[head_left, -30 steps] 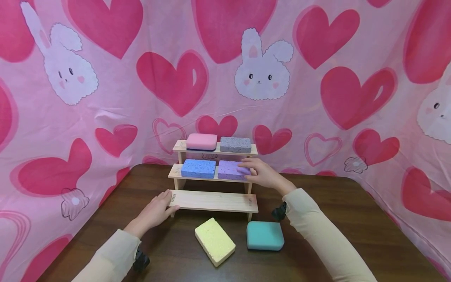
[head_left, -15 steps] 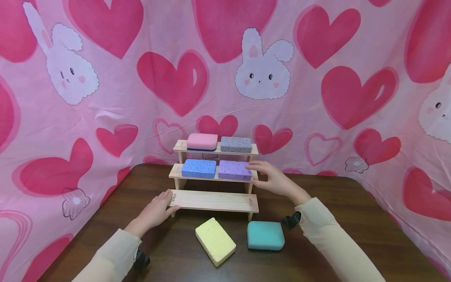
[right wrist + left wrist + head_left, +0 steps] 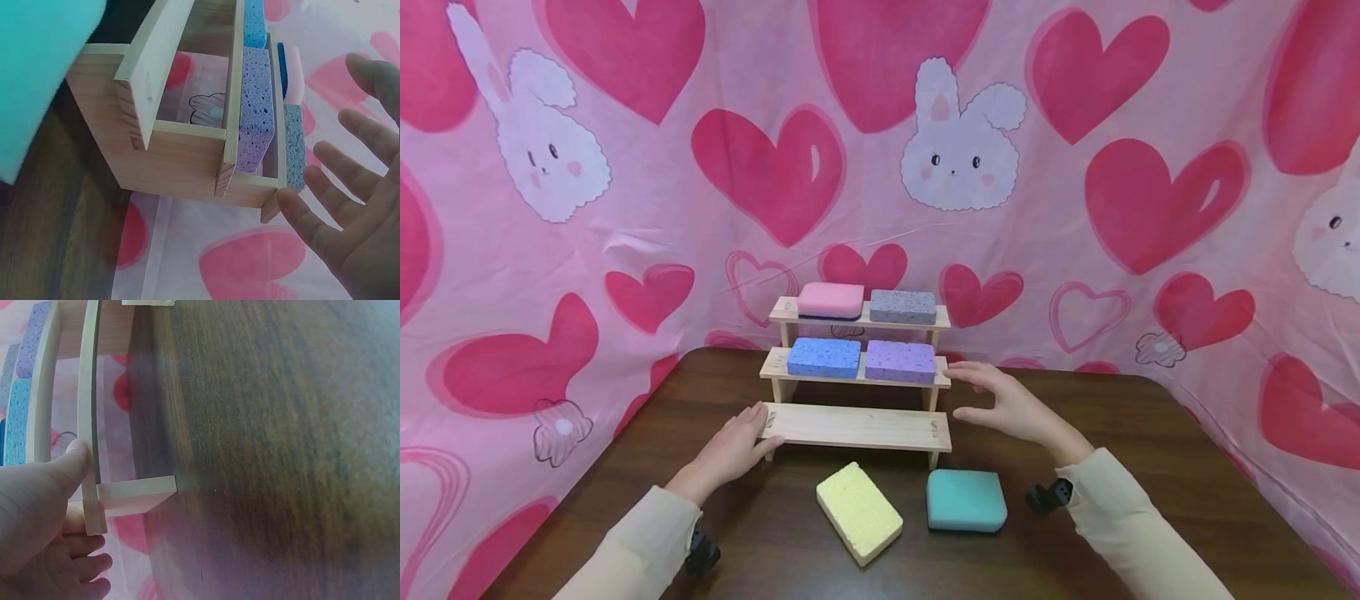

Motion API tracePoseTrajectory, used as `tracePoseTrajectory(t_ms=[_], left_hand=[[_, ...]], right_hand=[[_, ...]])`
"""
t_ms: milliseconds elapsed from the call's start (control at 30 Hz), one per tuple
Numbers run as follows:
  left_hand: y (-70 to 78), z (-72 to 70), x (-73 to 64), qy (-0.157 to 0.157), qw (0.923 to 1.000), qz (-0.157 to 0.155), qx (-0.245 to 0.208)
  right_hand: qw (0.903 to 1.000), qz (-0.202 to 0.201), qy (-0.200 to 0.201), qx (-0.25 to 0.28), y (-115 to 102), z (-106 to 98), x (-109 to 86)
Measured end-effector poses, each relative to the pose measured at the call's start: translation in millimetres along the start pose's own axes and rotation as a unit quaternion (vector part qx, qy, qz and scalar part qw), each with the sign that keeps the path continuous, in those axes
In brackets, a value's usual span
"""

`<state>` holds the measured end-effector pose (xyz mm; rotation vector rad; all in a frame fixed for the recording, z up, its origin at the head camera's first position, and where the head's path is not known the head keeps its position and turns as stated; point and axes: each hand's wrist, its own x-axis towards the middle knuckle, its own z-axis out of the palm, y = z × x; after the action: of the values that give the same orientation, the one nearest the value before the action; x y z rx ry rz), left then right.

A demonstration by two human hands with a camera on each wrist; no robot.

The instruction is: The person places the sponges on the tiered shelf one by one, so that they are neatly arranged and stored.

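A three-step wooden display rack (image 3: 855, 427) stands on the table. My left hand (image 3: 727, 454) holds the left end of its bottom step; in the left wrist view the thumb (image 3: 76, 456) lies on the board and the other fingers bend round its end. On the middle step a blue sponge (image 3: 823, 358) sits beside a purple sponge (image 3: 901, 362). To the right of the rack my right hand (image 3: 1011, 404) is in the air, fingers spread, holding nothing. A pink sponge (image 3: 831, 300) and a grey sponge (image 3: 902, 307) occupy the top step.
In front of the rack, a yellow sponge (image 3: 859, 514) lies at an angle on the brown table (image 3: 1120, 433). A teal sponge (image 3: 966, 500) is to its right. Behind the table hangs a pink cloth (image 3: 865, 192) with hearts and rabbits.
My right hand has let go of the purple sponge and drawn back to the right, away from the rack. The left hand and the sponges stay where they were.
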<state>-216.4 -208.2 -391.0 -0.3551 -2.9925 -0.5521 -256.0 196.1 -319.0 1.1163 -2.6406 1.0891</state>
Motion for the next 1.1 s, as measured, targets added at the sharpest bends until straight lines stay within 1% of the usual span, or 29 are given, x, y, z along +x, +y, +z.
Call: tracePoseTrajectory(t_ms=[267,367,400,500,600,633,700,933,1100], left_hand=[[-0.8,-0.2,-0.7,-0.003,1.0000,-0.005,-0.001],[-0.8,-0.3,-0.7,-0.004,1.0000,-0.006,-0.002],[-0.8,-0.2,-0.6,-0.004,1.0000,-0.006,-0.002],[-0.7,-0.1,-0.3,-0.004,1.0000,-0.006,0.000],[-0.5,0.0,-0.2,-0.004,1.0000,-0.005,0.002],[-0.5,0.0,-0.2,-0.003,1.0000,-0.005,0.003],[-0.5,0.0,-0.2,-0.003,1.0000,-0.005,0.003],[-0.5,0.2,-0.3,-0.002,1.0000,-0.005,-0.002],[-0.8,0.5,-0.5,0.000,1.0000,-0.004,-0.003]], right_hand=[[0.9999,0.008,0.002,0.008,0,3,-14.5],[1.0000,0.006,-0.001,0.005,0,5,-19.4],[1.0000,0.007,-0.002,0.004,-3,6,-21.2],[0.9999,0.000,-0.013,-0.002,-2,9,-26.4],[0.9998,-0.003,-0.020,-0.007,2,12,-32.2],[0.9997,-0.005,-0.023,-0.008,7,14,-34.2],[0.9996,-0.005,-0.026,-0.009,10,16,-38.7],[0.9991,0.008,-0.037,0.017,19,25,-55.6],[0.9973,0.024,-0.059,0.038,27,30,-64.1]])
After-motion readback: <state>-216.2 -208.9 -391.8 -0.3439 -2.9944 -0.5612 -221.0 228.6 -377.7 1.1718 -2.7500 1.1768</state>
